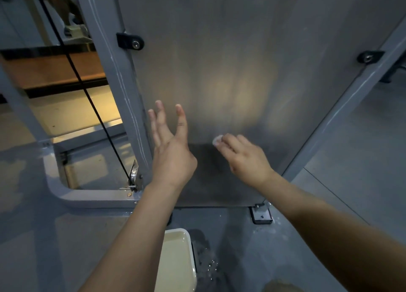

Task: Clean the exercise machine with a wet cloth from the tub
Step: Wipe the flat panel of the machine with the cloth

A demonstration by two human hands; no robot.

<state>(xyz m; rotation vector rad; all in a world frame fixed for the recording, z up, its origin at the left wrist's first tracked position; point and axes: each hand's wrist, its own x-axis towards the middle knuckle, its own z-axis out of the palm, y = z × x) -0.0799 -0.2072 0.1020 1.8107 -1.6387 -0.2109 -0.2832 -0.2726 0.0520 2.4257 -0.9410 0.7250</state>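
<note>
A small white cloth is gripped under the bent fingers of the right hand and pressed against the exercise machine's grey metal panel. The left hand is held open, fingers spread, to its left. A white rectangular tub is set on the near floor.

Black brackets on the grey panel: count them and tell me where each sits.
3. Upper-left bracket and upper-right bracket on the panel edges; lower-right bracket at its bottom corner. Another may be hidden behind the left forearm.
</note>
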